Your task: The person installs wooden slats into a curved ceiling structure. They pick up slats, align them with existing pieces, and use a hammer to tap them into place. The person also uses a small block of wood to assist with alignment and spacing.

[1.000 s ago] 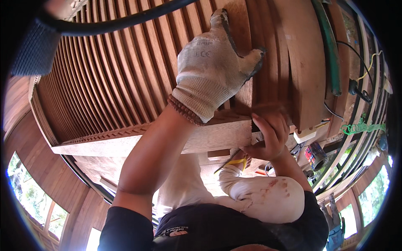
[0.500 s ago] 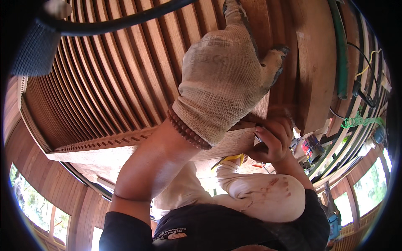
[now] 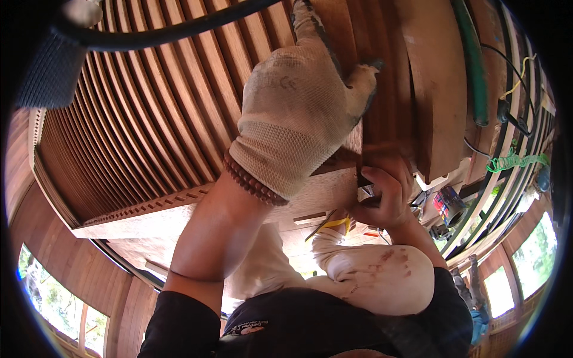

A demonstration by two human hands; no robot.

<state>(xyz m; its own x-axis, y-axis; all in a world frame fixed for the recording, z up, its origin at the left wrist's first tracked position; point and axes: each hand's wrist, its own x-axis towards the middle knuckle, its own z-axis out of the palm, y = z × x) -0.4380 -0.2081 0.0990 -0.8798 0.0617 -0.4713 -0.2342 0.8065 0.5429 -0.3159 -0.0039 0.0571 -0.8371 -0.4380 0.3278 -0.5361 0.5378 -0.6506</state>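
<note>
My left hand (image 3: pixel 295 98) wears a dirty cream work glove with dark fingertips. It lies on a slatted wooden panel (image 3: pixel 161 89), index finger stretched forward and thumb spread to the right; its other fingers are hidden. My bare right hand (image 3: pixel 387 188) is at the near edge of the woodwork, by the end of a pale wooden rail (image 3: pixel 328 194). Its thumb and fingers curl inward around something dark that I cannot make out. Right of the glove is a broad wooden board (image 3: pixel 385 95), with a thicker wooden piece (image 3: pixel 439 89) beside it.
A dark hose or cable (image 3: pixel 179 33) arcs across the upper left. On the right lie a green bar (image 3: pixel 476 71), a black cable (image 3: pixel 516 119), a coiled green cord (image 3: pixel 513 162) and a printed can (image 3: pixel 449 203). My bent knee (image 3: pixel 394 277) is below the rail.
The whole view has shifted, with the woodwork and right-hand clutter now further left. My gloved hand also appears further left, while my right hand stays curled at the rail's end.
</note>
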